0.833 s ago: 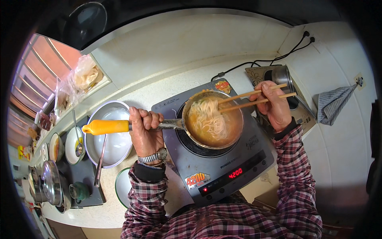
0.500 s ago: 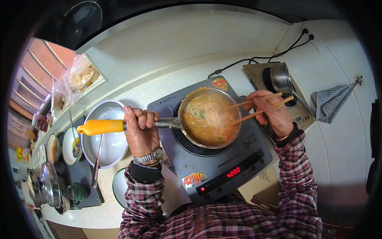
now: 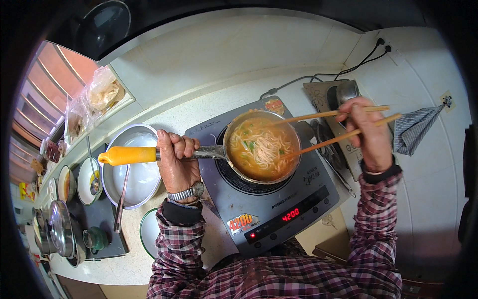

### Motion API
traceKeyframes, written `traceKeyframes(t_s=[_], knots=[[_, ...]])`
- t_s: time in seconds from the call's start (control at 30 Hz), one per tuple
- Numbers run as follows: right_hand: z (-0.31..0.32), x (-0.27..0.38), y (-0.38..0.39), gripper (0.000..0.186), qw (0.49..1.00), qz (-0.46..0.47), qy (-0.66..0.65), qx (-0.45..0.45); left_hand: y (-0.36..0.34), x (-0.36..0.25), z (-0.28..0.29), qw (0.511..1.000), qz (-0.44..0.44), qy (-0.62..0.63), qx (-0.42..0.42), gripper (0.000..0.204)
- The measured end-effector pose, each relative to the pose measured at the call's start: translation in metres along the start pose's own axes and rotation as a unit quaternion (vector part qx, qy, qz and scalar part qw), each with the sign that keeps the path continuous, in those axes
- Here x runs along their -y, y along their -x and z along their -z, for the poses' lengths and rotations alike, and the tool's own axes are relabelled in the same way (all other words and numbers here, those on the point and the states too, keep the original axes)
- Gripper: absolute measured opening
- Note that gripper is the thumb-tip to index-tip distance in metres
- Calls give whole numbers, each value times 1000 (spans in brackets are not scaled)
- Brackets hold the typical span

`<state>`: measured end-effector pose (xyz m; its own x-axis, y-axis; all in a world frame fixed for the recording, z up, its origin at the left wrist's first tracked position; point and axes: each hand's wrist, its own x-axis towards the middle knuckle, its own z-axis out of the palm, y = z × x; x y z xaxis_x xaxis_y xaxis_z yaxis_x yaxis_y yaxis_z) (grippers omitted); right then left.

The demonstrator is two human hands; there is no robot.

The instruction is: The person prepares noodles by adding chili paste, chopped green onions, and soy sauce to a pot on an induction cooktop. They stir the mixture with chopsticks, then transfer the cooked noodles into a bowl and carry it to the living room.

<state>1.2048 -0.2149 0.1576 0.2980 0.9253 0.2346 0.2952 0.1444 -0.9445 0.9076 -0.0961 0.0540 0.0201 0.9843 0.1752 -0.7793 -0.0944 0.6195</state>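
Observation:
My left hand (image 3: 177,162) is closed around the metal part of the handle of a saucepan (image 3: 233,172), just inside its yellow grip (image 3: 130,155). The pan sits on a grey induction cooker (image 3: 269,214) with a lit red display. Pale noodles (image 3: 264,149) lie in orange-red broth with bits of green. My right hand (image 3: 371,134), somewhat blurred, grips a pair of wooden chopsticks (image 3: 331,141) to the right of the pan. Their tips are spread apart and reach in over the pan's right side.
A large white basin (image 3: 142,194) with a long-handled utensil (image 3: 121,204) stands left of the cooker. Farther left are bowls (image 3: 88,197) and a lidded pot (image 3: 60,229). A second cooker (image 3: 318,92) with a metal pot (image 3: 347,91) is at the right, near a hanging striped cloth (image 3: 412,130).
My right hand has moved right with the chopsticks, drawing them back and spreading them wider. The noodles look more gathered in the middle of the pan. My left hand keeps its hold.

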Motion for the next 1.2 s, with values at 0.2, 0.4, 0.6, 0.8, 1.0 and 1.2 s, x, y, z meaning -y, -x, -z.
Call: traceKeyframes(t_s=[0.2, 0.4, 0.6, 0.8, 1.0, 1.2], knots=[[-40, -98, 2, 28, 967, -90, -206, -118, -1, 1, -1, 1000, -10, 7, -22, 33], [-32, -106, 5, 27, 900, -162, -373, -156, -2, 1, 0, 1000, -11, 8, -25, 33], [-27, -55, -3, 26, 911, -45, -365, -186, -2, 1, 0, 1000, -13, 3, -14, 32], [-52, -41, 9, 24, 989, 14, -141, -38, -3, 1, 0, 1000, -14, 9, -17, 33], [-54, -33, -1, 25, 999, 3, 40, 19, -3, 1, 2, 1000, -10, 2, -6, 33], [-29, -5, -10, 29, 992, 60, -24, -104, -3, 1, 2, 1000, -12, 4, -7, 33]])
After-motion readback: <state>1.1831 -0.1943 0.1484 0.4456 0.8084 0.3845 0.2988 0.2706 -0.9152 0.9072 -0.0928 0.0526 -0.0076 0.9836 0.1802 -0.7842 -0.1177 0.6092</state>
